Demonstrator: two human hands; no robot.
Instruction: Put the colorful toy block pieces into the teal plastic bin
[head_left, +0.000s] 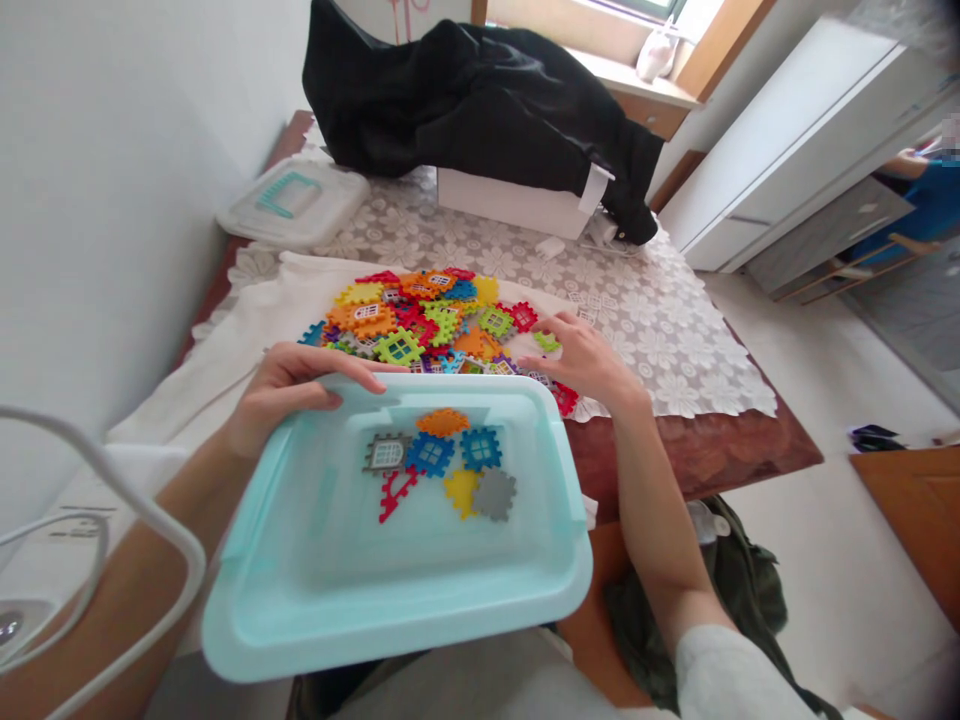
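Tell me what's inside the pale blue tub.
The tub holds an orange piece, two blue pieces, a red triangle, a yellow piece, a plain gray piece and a gray window piece. The plain gray piece partly covers the yellow piece; anything beneath the pieces is hidden.

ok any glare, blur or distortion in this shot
Head view: window partly washed out; head view: sheen on the black cover; head view: white cabinet leans, likely wide-lens stretch or head tilt; head view: small print at left too soft to read, tiles in the tub clear enough.
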